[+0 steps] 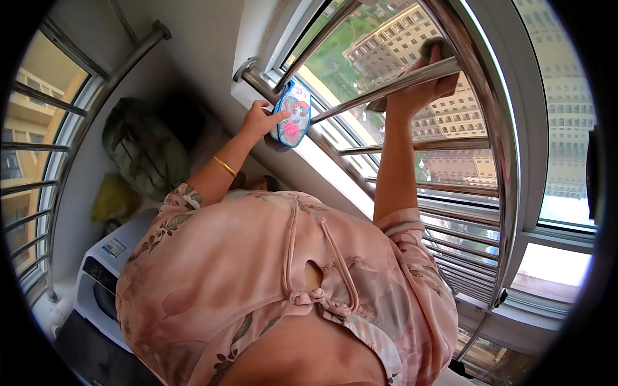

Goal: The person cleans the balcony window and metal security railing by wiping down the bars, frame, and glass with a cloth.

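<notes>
My left hand (261, 121), below a gold bangle, pinches a flat floral pad (293, 117) between thumb and fingers. The pad is white with a blue edge, pink flowers and birds, and is held by the window sill near the lower end of the railing. My right hand (421, 90) reaches up between the metal bars (402, 83) toward the window. It is closed around a dark grey-brown piece (434, 46), mostly hidden by the fingers and a bar; its kind is unclear.
Shiny metal railings guard the window (341, 67) at the right, with tall buildings outside. A second barred window (38, 128) stands at the left. By the left wall are a large green bag (145, 151), a yellow bag (112, 199) and a white washing machine (112, 248).
</notes>
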`<act>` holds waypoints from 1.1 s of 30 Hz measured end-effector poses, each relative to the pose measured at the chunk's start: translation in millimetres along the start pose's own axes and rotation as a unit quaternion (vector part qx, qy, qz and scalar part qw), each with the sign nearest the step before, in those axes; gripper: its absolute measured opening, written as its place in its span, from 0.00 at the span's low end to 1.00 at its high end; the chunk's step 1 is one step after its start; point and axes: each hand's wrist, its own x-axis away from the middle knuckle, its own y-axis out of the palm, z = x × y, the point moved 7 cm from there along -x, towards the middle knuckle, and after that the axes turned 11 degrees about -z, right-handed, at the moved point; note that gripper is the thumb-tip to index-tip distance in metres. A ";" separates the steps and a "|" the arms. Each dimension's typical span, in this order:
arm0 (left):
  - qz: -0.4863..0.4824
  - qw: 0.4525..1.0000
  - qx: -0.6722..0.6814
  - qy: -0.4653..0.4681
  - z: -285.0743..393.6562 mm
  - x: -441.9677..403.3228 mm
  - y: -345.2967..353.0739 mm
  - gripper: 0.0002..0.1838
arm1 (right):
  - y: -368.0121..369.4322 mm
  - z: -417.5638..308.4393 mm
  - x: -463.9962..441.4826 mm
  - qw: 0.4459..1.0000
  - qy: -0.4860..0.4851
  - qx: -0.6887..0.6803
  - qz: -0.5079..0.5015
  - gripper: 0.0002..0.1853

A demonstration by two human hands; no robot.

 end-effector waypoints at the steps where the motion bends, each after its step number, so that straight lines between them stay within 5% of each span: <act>1: -0.075 0.992 0.090 -0.050 -10.8 -4.3 10.8 0.32 | 14.6 11.8 -16.5 0.998 0.021 -0.054 -0.010 0.15; 4: -0.223 0.948 0.226 -0.034 -6.0 -3.0 31.8 0.27 | 54.8 24.7 -37.6 0.998 0.040 -0.052 -0.004 0.15; 6: -0.232 0.939 0.252 -0.022 -13.2 -7.1 38.0 0.22 | 72.3 -1.3 -35.5 0.984 -0.025 0.165 0.062 0.15; 8: -0.226 0.950 0.216 -0.014 -11.8 -4.4 28.9 0.22 | 116.7 -25.3 -12.4 0.944 -0.139 0.285 -0.090 0.18; 10: -0.259 0.942 0.210 -0.033 -24.5 4.3 20.1 0.22 | 144.2 -42.0 29.7 0.934 -0.225 0.230 -0.156 0.17; 11: -0.269 0.937 0.222 -0.034 -31.7 14.8 13.9 0.21 | 168.7 -35.9 62.9 0.907 -0.245 0.235 -0.249 0.26; 15: -0.299 0.922 0.242 -0.046 -71.7 69.7 -20.5 0.23 | 213.0 -16.5 215.8 0.777 -0.389 0.117 -0.481 0.24; 16: -0.290 0.924 0.247 -0.047 -82.6 83.6 -29.0 0.23 | 208.8 -7.5 242.1 0.750 -0.437 0.134 -0.478 0.22; 18: -0.270 0.926 0.258 -0.053 -104.7 103.3 -44.1 0.24 | 200.6 -3.9 240.9 0.813 -0.441 0.143 -0.351 0.22; 20: -0.240 0.915 0.319 -0.050 -112.1 115.5 -53.2 0.25 | 189.2 -17.5 181.1 0.815 -0.341 0.163 -0.440 0.20; 22: -0.220 0.904 0.361 -0.062 -117.5 130.0 -53.9 0.25 | 167.1 -30.9 101.0 0.870 -0.272 0.201 -0.358 0.25; 26: -0.193 0.907 0.371 -0.050 -119.2 122.5 -59.4 0.24 | 144.9 -34.6 13.4 0.975 -0.188 0.042 -0.109 0.24; 28: -0.188 0.910 0.368 -0.037 -125.2 116.4 -58.1 0.24 | 159.6 -51.6 27.9 0.949 -0.232 0.159 -0.145 0.22; 33: -0.217 0.892 0.393 -0.041 -126.9 105.8 -51.0 0.23 | 215.2 -60.2 134.0 0.890 -0.378 0.002 -0.253 0.20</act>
